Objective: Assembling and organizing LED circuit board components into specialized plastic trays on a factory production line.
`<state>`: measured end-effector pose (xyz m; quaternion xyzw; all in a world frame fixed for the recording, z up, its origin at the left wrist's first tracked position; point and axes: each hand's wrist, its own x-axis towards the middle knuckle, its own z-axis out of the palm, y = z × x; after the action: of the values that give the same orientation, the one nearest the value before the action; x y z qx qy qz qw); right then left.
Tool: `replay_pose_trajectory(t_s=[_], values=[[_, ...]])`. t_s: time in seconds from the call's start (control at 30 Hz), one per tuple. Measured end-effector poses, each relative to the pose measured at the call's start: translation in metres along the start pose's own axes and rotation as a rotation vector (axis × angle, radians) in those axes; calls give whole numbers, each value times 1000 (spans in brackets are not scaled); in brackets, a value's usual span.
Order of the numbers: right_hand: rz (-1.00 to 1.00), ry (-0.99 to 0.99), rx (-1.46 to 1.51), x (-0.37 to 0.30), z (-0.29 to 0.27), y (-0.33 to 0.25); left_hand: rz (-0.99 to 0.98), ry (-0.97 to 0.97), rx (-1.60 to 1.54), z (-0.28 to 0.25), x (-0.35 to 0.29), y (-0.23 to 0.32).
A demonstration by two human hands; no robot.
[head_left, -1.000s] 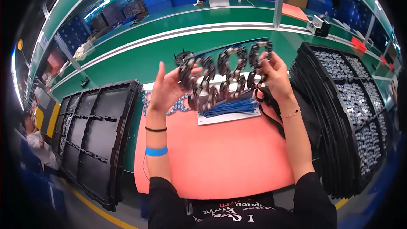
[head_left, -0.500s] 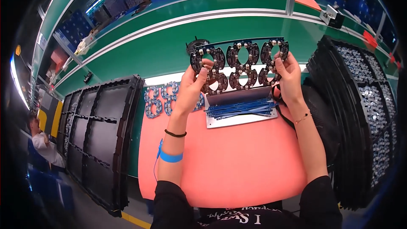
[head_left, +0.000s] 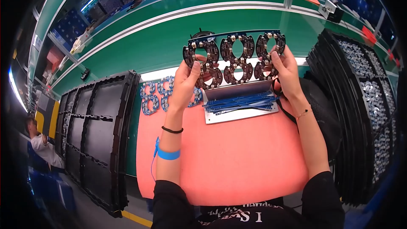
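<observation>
A dark circuit board panel, made of several figure-eight boards side by side with a blue strip along its top edge, is held up in front of me. My left hand is closed on its left end, thumb over the near face. The right end is pinched by my right hand, thumb in front and fingers partly hidden behind. Below the panel, thin blue board strips lie in a loose pile on a silver metal fixture. Separate blue figure-eight boards lie left of the fixture, some hidden by my left arm.
A pink mat covers the near bench. Black compartment trays stand at left; stacked black trays with boards are at right, beside a black bag-like item. A round black object sits behind the panel. Another person is far left.
Both hands and the panel have shifted slightly up and left in the picture, while the whole view has also shifted a little. The grip on both ends looks the same.
</observation>
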<state>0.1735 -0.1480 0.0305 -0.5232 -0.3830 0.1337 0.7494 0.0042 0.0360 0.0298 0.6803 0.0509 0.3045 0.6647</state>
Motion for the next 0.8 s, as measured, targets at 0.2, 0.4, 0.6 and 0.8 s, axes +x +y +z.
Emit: replay_pose_trajectory(t_s=[0.2,0.4,0.6,0.8], values=[[160,60,-143,20,-2,17,-56,163,-119,10,12,-10],[449,32,-145,36,-5,27,-264,363,-131,8,26,-35],[340,-22,10,39,-8,32,-227,376,-229,2,23,-28],[102,-31,-233,42,-6,-23,82,345,-77,13,22,32]])
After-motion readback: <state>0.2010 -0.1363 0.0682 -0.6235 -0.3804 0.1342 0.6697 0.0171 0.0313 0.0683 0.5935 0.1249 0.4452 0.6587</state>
